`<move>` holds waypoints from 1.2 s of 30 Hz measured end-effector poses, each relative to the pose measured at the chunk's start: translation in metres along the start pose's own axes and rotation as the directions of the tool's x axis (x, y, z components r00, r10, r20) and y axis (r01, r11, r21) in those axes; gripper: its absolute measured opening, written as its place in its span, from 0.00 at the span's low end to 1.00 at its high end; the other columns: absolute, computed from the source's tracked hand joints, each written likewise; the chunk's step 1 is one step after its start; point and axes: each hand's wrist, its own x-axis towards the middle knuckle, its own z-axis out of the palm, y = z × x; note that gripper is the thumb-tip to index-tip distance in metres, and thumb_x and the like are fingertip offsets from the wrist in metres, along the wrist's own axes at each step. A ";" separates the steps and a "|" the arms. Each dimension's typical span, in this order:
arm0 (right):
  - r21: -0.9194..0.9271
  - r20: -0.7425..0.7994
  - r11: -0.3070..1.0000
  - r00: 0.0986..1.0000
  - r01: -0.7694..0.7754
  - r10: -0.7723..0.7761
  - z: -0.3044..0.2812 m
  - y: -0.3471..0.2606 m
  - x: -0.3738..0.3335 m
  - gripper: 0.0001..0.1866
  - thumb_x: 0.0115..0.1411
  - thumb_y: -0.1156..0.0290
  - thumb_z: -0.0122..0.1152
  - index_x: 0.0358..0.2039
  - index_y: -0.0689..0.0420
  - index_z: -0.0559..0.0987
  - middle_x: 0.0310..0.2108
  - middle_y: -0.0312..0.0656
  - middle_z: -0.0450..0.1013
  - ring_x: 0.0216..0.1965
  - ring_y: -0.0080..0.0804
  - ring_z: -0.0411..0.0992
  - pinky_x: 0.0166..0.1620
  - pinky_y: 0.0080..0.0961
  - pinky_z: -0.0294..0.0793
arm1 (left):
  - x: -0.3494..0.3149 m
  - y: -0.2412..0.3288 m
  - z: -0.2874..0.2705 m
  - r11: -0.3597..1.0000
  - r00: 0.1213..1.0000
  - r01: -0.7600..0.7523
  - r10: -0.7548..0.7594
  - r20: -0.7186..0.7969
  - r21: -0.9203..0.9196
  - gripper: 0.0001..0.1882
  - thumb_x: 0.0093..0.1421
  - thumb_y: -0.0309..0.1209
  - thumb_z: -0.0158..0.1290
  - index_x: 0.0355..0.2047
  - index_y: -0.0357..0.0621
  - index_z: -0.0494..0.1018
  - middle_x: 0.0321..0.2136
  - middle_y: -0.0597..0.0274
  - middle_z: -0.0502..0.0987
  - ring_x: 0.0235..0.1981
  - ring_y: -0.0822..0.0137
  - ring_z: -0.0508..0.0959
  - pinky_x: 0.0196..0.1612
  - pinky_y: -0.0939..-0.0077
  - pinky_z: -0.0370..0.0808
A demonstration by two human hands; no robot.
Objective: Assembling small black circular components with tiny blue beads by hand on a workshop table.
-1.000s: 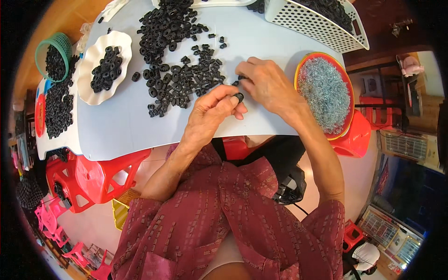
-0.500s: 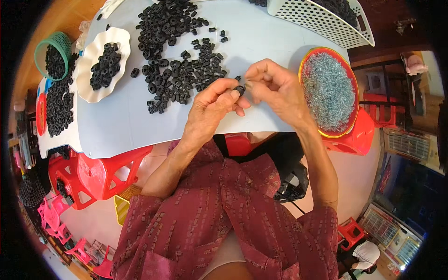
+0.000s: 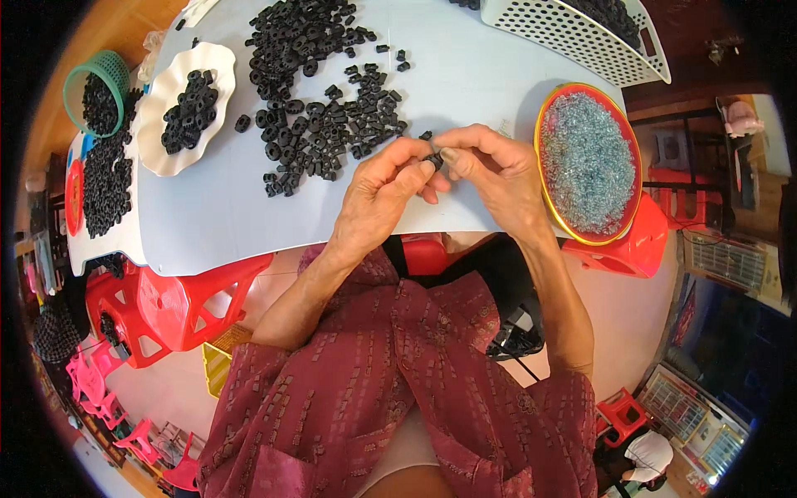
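Observation:
My left hand (image 3: 374, 199) pinches a small black plastic cord lock piece (image 3: 433, 160) between thumb and fingers, above the near edge of the table. From the other side my right hand (image 3: 504, 184) brings its closed thumb and forefinger against the piece. Whatever lies between the right fingertips is hidden. Just beyond the hands lies another small black part (image 3: 425, 134). A heap of similar black parts (image 3: 315, 124) spreads over the table to the left. At the right stands a red bowl with a yellow rim (image 3: 638, 178), full of tiny shiny clear-grey pieces (image 3: 586, 162), probably springs.
A white wavy-edged plate (image 3: 159, 95) holds black pieces on the light blue table (image 3: 207, 216). Farther left, a green basket (image 3: 118, 68) lies tipped with black parts spilling out. A white perforated basket (image 3: 573, 43) stands at the far right. Red stools (image 3: 195, 303) are below the table.
My right hand has moved slightly left and in, its fingertips now meeting the black piece in my left hand. The left hand keeps its pinch.

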 end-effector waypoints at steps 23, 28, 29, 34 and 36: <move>0.040 -0.199 0.973 0.956 0.227 -0.215 0.006 0.029 -0.015 0.06 0.57 0.83 0.56 0.36 0.65 0.76 0.31 0.36 0.73 0.32 0.17 0.69 0.37 0.15 0.71 | -0.002 0.009 0.020 0.658 0.947 -0.210 0.320 -0.016 0.723 0.08 0.61 0.27 0.47 0.37 0.32 0.69 0.25 0.57 0.75 0.24 0.72 0.73 0.29 0.78 0.71; 0.014 -0.230 0.968 0.943 0.249 -0.239 0.005 0.027 -0.016 0.06 0.58 0.81 0.57 0.36 0.64 0.77 0.34 0.37 0.74 0.34 0.19 0.70 0.39 0.16 0.71 | 0.014 0.003 0.011 0.991 0.999 0.048 -0.046 -0.017 0.122 0.08 0.61 0.25 0.46 0.36 0.32 0.69 0.25 0.57 0.75 0.24 0.71 0.74 0.29 0.78 0.71; 0.015 -0.232 0.968 0.943 0.251 -0.241 0.005 0.026 -0.016 0.06 0.58 0.81 0.57 0.36 0.64 0.77 0.34 0.37 0.74 0.34 0.19 0.70 0.39 0.16 0.71 | 0.018 0.004 0.008 0.973 0.982 0.185 -0.179 0.058 -0.137 0.07 0.60 0.25 0.46 0.36 0.32 0.69 0.24 0.58 0.75 0.24 0.71 0.74 0.28 0.77 0.72; -0.134 -0.329 0.935 0.875 0.328 -0.354 0.006 0.029 -0.013 0.05 0.58 0.82 0.55 0.36 0.65 0.75 0.31 0.38 0.73 0.30 0.18 0.69 0.34 0.18 0.72 | 0.020 0.021 0.021 0.907 0.997 -0.070 0.053 0.050 0.415 0.09 0.61 0.28 0.45 0.36 0.34 0.71 0.27 0.60 0.76 0.26 0.71 0.73 0.35 0.80 0.71; -0.098 -0.300 0.944 0.895 0.315 -0.330 0.006 0.027 -0.016 0.06 0.57 0.82 0.56 0.37 0.65 0.75 0.31 0.38 0.73 0.30 0.18 0.69 0.35 0.17 0.71 | 0.021 0.014 0.014 0.980 0.997 0.046 -0.058 0.057 0.194 0.10 0.61 0.28 0.45 0.36 0.34 0.71 0.27 0.59 0.76 0.26 0.71 0.73 0.35 0.80 0.71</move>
